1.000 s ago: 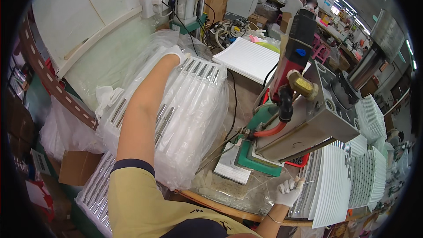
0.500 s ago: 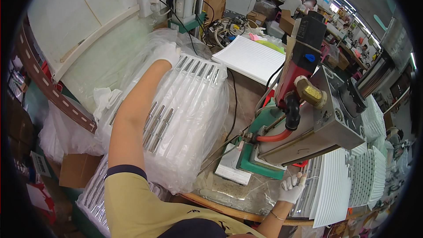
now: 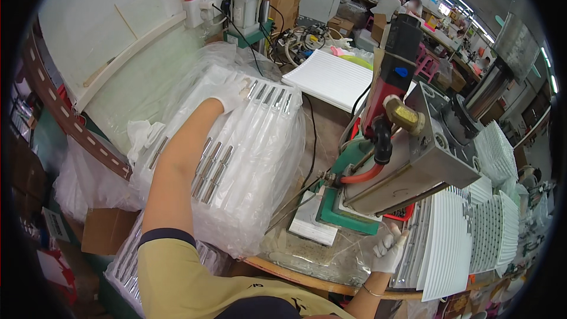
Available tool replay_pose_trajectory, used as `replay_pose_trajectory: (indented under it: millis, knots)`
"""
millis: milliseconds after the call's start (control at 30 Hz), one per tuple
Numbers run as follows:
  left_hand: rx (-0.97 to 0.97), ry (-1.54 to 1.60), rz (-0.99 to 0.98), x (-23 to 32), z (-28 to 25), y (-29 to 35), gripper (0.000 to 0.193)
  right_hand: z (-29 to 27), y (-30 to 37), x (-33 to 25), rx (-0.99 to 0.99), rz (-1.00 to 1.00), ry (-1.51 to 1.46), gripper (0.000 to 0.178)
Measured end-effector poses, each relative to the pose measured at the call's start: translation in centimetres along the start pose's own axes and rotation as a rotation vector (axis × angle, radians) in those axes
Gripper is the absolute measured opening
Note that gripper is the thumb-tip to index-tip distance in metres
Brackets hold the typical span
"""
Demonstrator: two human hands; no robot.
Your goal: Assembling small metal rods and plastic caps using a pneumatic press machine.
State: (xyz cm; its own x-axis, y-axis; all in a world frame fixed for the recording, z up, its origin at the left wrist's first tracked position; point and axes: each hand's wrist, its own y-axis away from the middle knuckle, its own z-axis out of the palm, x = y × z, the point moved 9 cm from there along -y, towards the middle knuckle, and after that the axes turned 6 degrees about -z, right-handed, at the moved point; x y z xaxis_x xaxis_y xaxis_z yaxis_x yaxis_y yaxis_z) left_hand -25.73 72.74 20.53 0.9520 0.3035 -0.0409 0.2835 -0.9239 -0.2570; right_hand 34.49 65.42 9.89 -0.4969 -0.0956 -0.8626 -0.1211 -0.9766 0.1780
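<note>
My left hand [image 3: 231, 94], in a white glove, reaches to the far end of a plastic-wrapped white ribbed tray [image 3: 241, 165]. Its bent fingers are at the left end of a row of slim shiny metal rods [image 3: 276, 97]; whatever lies under the fingertips is hidden. Closer to me, another short group of metal rods [image 3: 212, 171] lies in the tray's grooves. At the right, my gloved right hand [image 3: 388, 253] hovers by the bench edge with fingers loosely bent and apart. Nothing shows in it. Beside it are white ribbed trays [image 3: 446, 248] with metal rods along their left side.
A press [image 3: 407, 171] with a green base and red hose stands between my hands. A white block [image 3: 314, 220] lies by its base, a red bin [image 3: 403, 212] behind my right hand. Further back are an empty ribbed tray [image 3: 328, 77], a smaller machine [image 3: 245, 15] and tangled cables [image 3: 301, 41].
My left hand has moved nearer and slightly right, onto the left end of the far rod row. My right hand stays near the same spot, its fingers shifted a little.
</note>
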Motion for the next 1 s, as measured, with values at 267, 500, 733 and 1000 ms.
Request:
replay_pose_trajectory:
  millis: [267, 500, 733, 1000]
  knots:
    - [0.175, 0.197, -0.054, -3.0, 1.5, -0.8, 0.047, 2.8, 1.8, 0.0, -0.145, 0.088, -0.010, 0.062]
    - [0.023, 0.284, -0.017, -2.9, 2.1, -0.4, 0.045, -1.3, 1.6, 0.2, -0.069, 0.087, 0.031, 0.054]
    - [0.107, 0.429, 0.070, -7.1, 2.8, -0.6, 0.047, 0.3, 1.3, 0.3, -0.072, 0.086, 0.013, 0.055]
    - [0.025, 0.243, -0.252, -6.2, -4.6, 9.2, 0.055, -0.8, 0.7, -0.1, -0.126, 0.001, 0.087, 0.046]
